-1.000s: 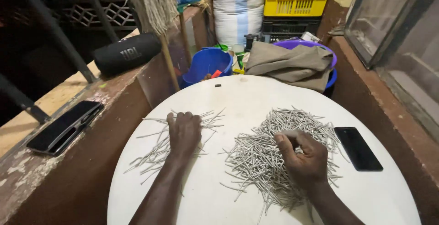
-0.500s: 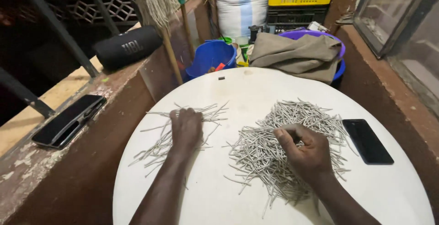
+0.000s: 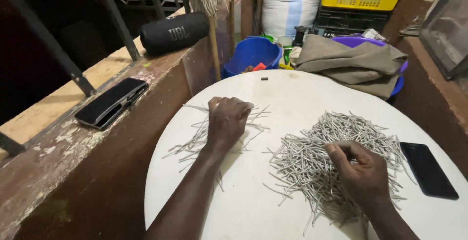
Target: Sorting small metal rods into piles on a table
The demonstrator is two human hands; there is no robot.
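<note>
The sticks under the left hand (image 3: pixel 228 121), which is closed in a fist over the small scatter of thin grey sticks (image 3: pixel 200 137), are largely hidden; the right hand (image 3: pixel 363 172) is pinched on sticks at the large pile (image 3: pixel 331 157). A blue bucket (image 3: pixel 253 55) is seen behind, contents unclear. Both heaps and a black phone (image 3: pixel 429 169) are carried by the round white worktop (image 3: pixel 302 94).
</note>
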